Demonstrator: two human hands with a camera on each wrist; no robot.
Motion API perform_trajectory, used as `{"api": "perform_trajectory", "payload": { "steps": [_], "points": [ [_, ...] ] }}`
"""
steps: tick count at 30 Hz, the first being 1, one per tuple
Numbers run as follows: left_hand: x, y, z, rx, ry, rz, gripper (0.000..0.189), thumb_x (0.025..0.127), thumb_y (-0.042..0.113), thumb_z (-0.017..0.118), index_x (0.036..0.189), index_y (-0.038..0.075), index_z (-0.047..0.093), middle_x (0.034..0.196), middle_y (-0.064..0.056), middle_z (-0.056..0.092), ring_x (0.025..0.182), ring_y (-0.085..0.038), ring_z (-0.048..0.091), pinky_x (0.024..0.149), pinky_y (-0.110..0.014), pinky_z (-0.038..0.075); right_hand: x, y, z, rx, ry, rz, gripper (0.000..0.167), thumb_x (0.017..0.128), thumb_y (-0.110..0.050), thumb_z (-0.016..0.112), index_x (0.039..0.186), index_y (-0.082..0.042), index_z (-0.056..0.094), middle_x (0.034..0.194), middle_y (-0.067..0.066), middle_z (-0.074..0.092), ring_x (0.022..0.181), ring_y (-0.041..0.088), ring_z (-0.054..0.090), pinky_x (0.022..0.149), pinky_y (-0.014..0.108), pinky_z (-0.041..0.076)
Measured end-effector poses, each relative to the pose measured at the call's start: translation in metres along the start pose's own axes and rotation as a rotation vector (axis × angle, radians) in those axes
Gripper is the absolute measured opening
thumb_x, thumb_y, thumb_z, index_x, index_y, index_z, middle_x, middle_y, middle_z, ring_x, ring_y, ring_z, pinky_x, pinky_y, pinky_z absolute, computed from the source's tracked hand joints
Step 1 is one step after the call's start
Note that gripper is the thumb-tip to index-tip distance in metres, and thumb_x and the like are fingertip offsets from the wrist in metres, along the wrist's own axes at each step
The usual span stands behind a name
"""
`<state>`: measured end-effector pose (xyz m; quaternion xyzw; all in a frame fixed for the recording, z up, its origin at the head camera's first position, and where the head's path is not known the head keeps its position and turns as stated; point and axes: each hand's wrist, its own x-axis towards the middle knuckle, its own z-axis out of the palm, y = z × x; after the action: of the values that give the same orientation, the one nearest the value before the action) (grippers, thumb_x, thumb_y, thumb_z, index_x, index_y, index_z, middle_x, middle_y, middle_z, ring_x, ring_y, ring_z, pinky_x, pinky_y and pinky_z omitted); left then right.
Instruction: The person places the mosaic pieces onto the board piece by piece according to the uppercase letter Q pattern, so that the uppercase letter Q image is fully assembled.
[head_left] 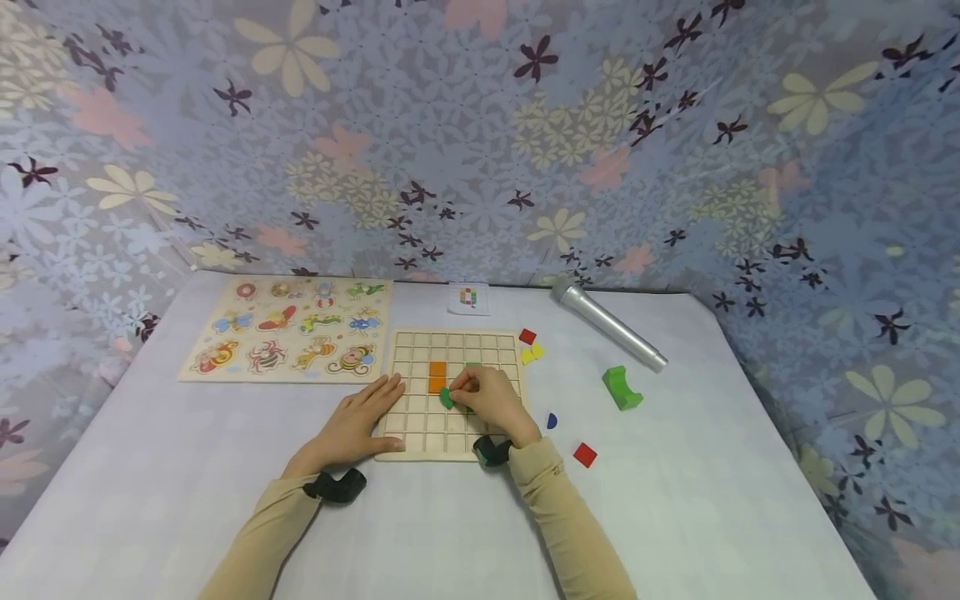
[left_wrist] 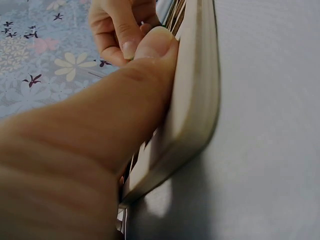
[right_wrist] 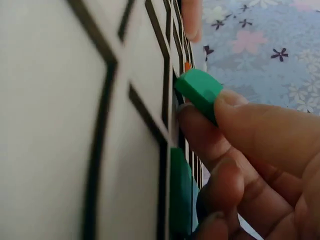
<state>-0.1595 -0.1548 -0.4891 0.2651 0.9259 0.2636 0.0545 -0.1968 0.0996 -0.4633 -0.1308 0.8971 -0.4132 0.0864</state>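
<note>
My right hand [head_left: 495, 402] pinches a small green block with a rounded side [right_wrist: 200, 90] between thumb and fingers, close over the wooden grid board [head_left: 423, 446]. Two orange squares [head_left: 437, 377] lie one below the other in the grid, just left of and above the held block in the head view. Another green block [right_wrist: 179, 200] sits on the board under the right hand, partly hidden by its fingers. At the board's left edge my left hand [head_left: 356, 423] rests with fingers spread, its thumb [left_wrist: 155, 45] lying along the near rim.
Right of the board lie red squares [head_left: 585, 454], yellow pieces [head_left: 531, 354], a blue half-circle [head_left: 552, 421], a green arch block [head_left: 621, 388] and a silver microphone [head_left: 611, 325]. An insect puzzle board [head_left: 255, 321] occupies the back left. A pattern card [head_left: 468, 300] lies behind the grid.
</note>
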Motion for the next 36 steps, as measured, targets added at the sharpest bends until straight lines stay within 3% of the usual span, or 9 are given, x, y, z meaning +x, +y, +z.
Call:
{"api": "perform_trajectory", "payload": {
  "steps": [14,26,36],
  "points": [
    [0.0,0.003,0.001,-0.001,-0.01,-0.005,0.088,0.082,0.045,0.072,0.15,0.004,0.033,0.16,-0.014,0.026,0.147,-0.038,0.022,0.107,-0.061,0.03,-0.002,0.0,0.013,0.002,0.047,-0.012,0.008,0.09,-0.016,0.069,0.093,-0.01,0.073,0.087,0.002,0.07,0.073,0.01,0.056,0.066,0.023,0.046],
    [-0.001,0.001,0.002,-0.005,0.012,0.003,0.088,0.082,0.044,0.072,0.149,0.003,0.034,0.159,-0.015,0.028,0.147,-0.038,0.023,0.107,-0.06,0.031,-0.003,-0.008,0.019,-0.154,0.017,-0.026,0.006,0.088,-0.021,0.07,0.087,-0.015,0.072,0.077,-0.004,0.067,0.066,0.006,0.053,0.063,0.02,0.041],
    [0.0,0.001,0.001,0.006,0.007,-0.005,0.087,0.082,0.042,0.073,0.15,0.003,0.034,0.159,-0.014,0.028,0.147,-0.037,0.023,0.107,-0.06,0.03,-0.003,-0.013,0.023,-0.269,0.066,-0.029,0.023,0.079,-0.032,0.079,0.084,-0.013,0.065,0.068,-0.005,0.056,0.058,0.008,0.047,0.056,0.021,0.034]
  ]
}}
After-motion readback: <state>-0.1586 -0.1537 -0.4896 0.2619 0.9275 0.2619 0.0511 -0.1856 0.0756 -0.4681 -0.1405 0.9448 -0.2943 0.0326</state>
